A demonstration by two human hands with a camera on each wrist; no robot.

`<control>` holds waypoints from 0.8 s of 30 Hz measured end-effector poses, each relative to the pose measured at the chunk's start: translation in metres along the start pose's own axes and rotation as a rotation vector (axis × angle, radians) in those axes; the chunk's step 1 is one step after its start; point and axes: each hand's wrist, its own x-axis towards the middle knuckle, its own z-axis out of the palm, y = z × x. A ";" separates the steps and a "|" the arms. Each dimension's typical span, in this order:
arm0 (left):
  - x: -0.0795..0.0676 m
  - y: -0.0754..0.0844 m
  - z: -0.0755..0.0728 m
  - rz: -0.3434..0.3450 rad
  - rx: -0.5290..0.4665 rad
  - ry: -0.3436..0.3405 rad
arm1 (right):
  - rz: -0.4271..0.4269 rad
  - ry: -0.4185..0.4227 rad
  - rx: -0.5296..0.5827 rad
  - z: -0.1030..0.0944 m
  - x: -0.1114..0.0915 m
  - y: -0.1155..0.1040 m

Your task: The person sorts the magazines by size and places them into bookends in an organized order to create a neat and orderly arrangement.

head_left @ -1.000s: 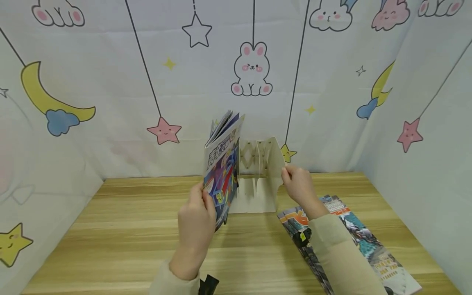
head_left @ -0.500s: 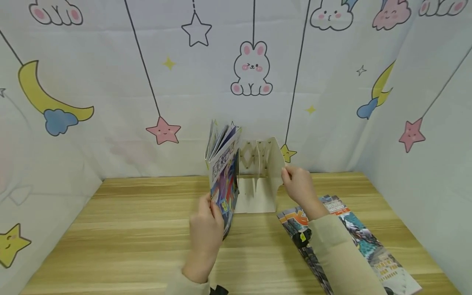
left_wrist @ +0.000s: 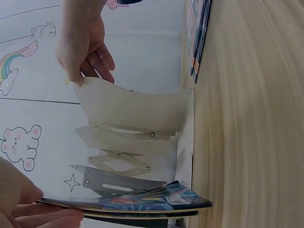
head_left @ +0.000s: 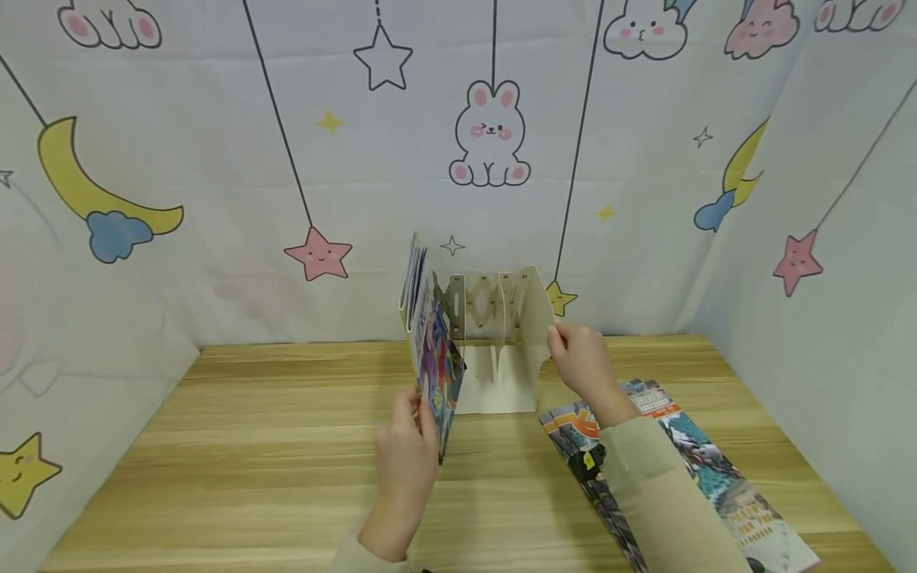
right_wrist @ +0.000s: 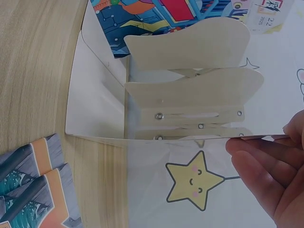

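My left hand grips the near edge of several magazines with bright, colourful covers. They stand upright, nearly edge-on, at the left end of a cream expandable book rack, overlapping that end in the head view. In the left wrist view, the lower corner of the magazines lies close to the rack's base. My right hand pinches the outer edge of the rack's right end panel, thumb on one side and fingers on the other. Upright dividers and crossed metal links show between the ends.
More magazines lie flat on the wooden table at the right, partly under my right forearm. Behind the rack hangs a white cloth printed with cartoon rabbits and stars, continuing along both sides.
My left hand has moved rightward and down, lowering the magazines. Their fanned tops have come together and turned more edge-on, uncovering the rack's left divider. My right hand stays on the end panel.
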 end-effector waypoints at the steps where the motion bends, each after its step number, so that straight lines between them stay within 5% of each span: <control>1: -0.001 0.000 -0.001 -0.001 0.014 -0.021 | 0.004 -0.003 0.001 0.000 0.000 0.000; 10: -0.008 -0.005 -0.005 -0.072 0.130 -0.158 | 0.014 -0.010 -0.001 -0.001 0.001 -0.001; 24: -0.006 -0.011 0.004 -0.046 0.114 -0.107 | 0.033 -0.018 0.001 -0.001 0.001 -0.001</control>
